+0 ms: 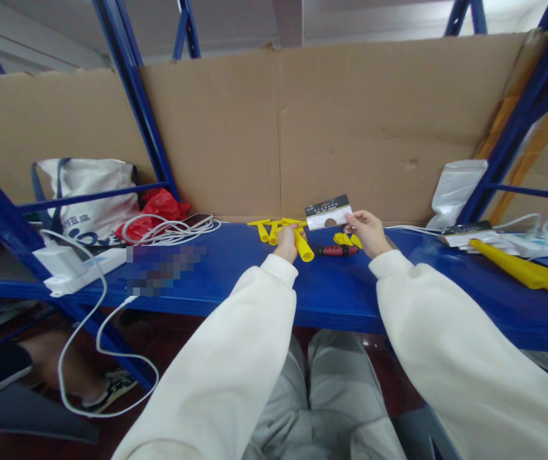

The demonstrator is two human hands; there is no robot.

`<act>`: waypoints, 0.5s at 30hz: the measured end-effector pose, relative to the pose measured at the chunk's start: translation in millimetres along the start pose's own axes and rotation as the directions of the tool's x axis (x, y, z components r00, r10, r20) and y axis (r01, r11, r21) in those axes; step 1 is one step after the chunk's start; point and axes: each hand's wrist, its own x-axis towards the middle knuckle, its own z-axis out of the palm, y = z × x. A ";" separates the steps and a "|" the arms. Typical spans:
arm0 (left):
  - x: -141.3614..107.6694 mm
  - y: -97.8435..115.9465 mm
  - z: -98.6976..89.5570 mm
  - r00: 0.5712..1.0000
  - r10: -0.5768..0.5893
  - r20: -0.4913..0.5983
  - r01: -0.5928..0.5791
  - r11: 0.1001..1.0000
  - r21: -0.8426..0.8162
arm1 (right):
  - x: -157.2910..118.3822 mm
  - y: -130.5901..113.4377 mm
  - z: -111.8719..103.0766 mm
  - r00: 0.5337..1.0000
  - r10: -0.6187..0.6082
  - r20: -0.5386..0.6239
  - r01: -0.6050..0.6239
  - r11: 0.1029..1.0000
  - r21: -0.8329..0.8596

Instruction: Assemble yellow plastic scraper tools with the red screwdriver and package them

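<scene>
My left hand [285, 244] is closed around a yellow T-shaped plastic piece [304, 249], its round hollow end facing me. In my right hand [368, 231], thumb and fingers pinch the edge of a black-and-white printed card [329, 212], held up above the shelf. More yellow T-shaped pieces [263, 232] lie just beyond and left of my left hand. Between my hands, a red and black tool [336, 250], perhaps a screwdriver handle, rests on the blue shelf. Small yellow parts [343, 239] sit behind it, beside my right hand.
A blue metal shelf [235, 287] is backed by a cardboard wall [374, 128]. At left are coiled white cables [178, 231], a red plastic bag [163, 204], a cloth bag [96, 191] and a power strip [87, 271]. At right lies a long yellow object [523, 268]. Another person's leg [58, 367] shows below left.
</scene>
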 end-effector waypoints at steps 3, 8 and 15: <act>0.1 7.1 2.9 0.999 -0.022 -0.027 0.021 0.999 -0.048 | 1.1 -1.6 -3.8 0.999 0.008 -0.035 -0.007 0.999 0.033; 3.8 15.0 2.0 0.993 0.108 -0.048 -0.114 0.982 -0.152 | 2.0 -4.9 -4.9 0.998 0.038 -0.045 -0.034 0.995 0.096; 11.5 14.7 -5.6 0.981 0.191 -0.022 -0.192 0.969 -0.155 | -2.9 -7.7 0.1 0.990 0.123 0.075 -0.133 0.981 0.142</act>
